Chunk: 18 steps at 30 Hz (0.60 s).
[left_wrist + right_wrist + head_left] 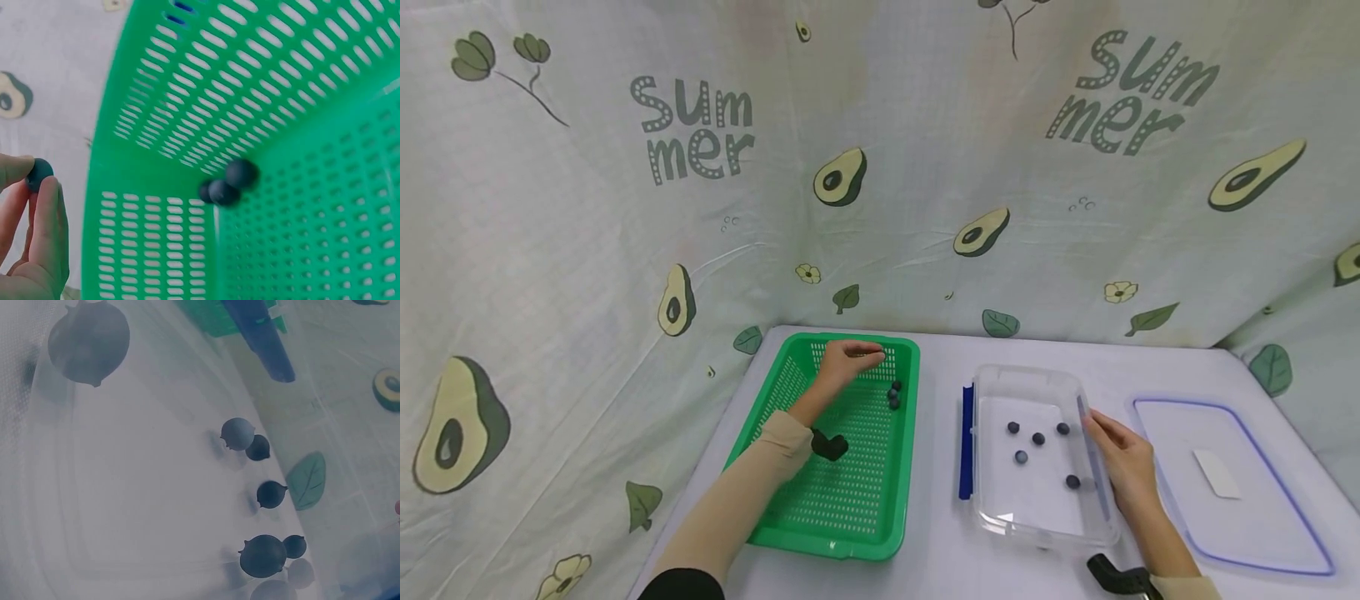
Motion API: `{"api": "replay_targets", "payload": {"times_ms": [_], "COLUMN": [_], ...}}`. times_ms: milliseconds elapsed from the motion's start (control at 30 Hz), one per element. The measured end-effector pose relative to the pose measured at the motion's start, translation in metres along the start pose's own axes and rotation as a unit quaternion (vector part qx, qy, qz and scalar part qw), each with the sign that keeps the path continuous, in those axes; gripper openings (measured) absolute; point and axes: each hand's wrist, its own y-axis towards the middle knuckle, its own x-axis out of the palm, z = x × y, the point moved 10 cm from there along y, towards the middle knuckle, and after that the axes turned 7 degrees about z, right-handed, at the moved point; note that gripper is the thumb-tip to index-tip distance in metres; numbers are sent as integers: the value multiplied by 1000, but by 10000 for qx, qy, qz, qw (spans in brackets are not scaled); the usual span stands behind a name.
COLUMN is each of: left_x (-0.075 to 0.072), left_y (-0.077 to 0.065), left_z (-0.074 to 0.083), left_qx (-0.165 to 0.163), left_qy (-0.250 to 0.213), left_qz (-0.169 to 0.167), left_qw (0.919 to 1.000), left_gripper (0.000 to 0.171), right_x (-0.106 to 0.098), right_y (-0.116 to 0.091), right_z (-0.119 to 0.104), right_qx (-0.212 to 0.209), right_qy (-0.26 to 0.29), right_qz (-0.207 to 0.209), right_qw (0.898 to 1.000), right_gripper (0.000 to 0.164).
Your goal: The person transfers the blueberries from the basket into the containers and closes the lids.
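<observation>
My left hand (848,362) is above the far end of a green perforated basket (895,517), pinching a blueberry (40,174) between thumb and fingertips. Three more blueberries (894,395) lie together inside, against the basket's right wall. To the right is a clear plastic container (1000,500) with several blueberries (1038,438) spread over its floor; the right wrist view sees some of these blueberries (263,555) through the plastic. My right hand (1126,467) grips the container's right side wall, its fingers partly hidden by the rim.
A blue clip flap (966,442) sticks out from the container's left side. Far right on the white table lies a clear lid with a blue edge (1262,568), with a small white rectangle (1217,473) on it. A printed curtain (895,100) hangs behind the table.
</observation>
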Motion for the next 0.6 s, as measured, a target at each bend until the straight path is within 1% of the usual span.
{"api": "replay_targets", "payload": {"times_ms": [100, 233, 400, 500, 600], "left_x": [2, 10, 21, 27, 36], "left_y": [0, -2, -3, -4, -4], "left_z": [7, 13, 25, 32, 37], "left_qx": [-74, -96, 75, 186, 218], "left_qy": [-224, -437, -729, -796, -851], "left_qz": [-12, -91, -119, -139, -248], "left_qw": [9997, 9990, 9972, 9966, 9958], "left_gripper": [23, 23, 22, 23, 25], "right_x": [-1, -1, 0, -1, -1], "right_y": [2, 3, 3, 3, 3], "right_z": [0, 0, -3, -2, -2], "right_qx": [-1, -42, -116, -130, -142], "right_qy": [21, 15, 32, 28, 36], "right_qz": [15, 43, 54, 87, 115], "right_qw": [10000, 10000, 9999, 9999, 9998], "right_gripper": [60, 60, 60, 60, 60]}}
